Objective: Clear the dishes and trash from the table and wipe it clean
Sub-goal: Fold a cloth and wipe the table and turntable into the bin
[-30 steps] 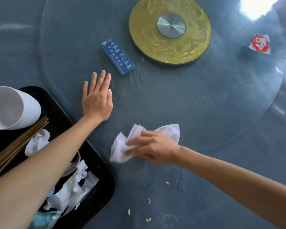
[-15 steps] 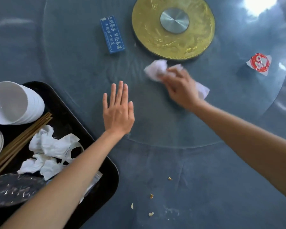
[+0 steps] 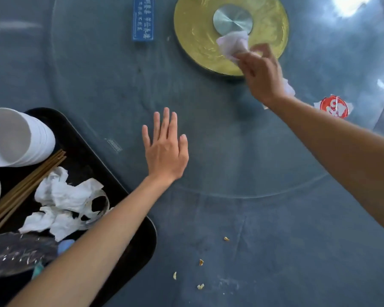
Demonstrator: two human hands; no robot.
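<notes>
- right hand (image 3: 262, 74) clamped on a crumpled white paper wipe (image 3: 232, 44), pressed on the round gold hub (image 3: 195, 36) at the table's centre;
- left hand (image 3: 165, 149) flat, fingers spread, on the glass turntable (image 3: 98, 89);
- black rectangular tray (image 3: 140, 235) of dishes and trash at the table's near left edge

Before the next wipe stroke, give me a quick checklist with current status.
1. Right hand grips the cloth: ok.
2. Left hand flat on the glass turntable, holding nothing: ok.
3. Crumbs off the near tabletop: not ok.
4. Blue card and red sticker off the glass: not ok.
5. Dishes and trash in the black tray: ok.
6. Glass smear-free: cannot tell.
</notes>
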